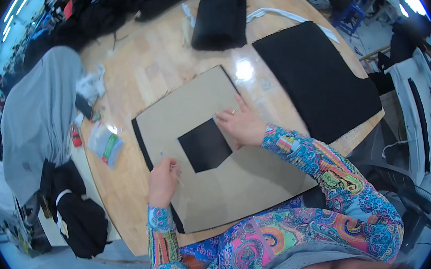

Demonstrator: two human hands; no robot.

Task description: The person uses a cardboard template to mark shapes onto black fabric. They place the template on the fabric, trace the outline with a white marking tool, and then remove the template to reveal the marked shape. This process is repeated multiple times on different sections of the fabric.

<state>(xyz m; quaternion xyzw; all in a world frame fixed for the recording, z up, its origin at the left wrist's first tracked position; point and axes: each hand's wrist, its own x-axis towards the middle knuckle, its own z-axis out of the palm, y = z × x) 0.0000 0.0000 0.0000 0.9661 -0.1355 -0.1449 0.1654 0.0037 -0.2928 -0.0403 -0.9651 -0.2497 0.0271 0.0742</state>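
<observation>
A beige cardboard-like sheet (pixel 196 95) lies on black fabric (pixel 142 144), whose dark edges show along its left side and top right corner. Near the sheet's middle is a black five-sided pocket shape (pixel 205 147); whether it is a cut-out or a separate piece I cannot tell. My right hand (pixel 243 125) rests flat on the sheet at the right of this shape, fingers spread. At the sheet's left edge, my left hand (pixel 164 181) is closed with fingertips pinched; a small bluish tip shows just above it, but what it holds is unclear.
Stacked black fabric pieces (pixel 319 78) lie right on the wooden table (pixel 128 195), with a folded black bundle (pixel 220 17) at the back. Leftward are a plastic packet (pixel 105 145), a small red object (pixel 75 135), a phone (pixel 84 105) and grey cloth (pixel 43 120).
</observation>
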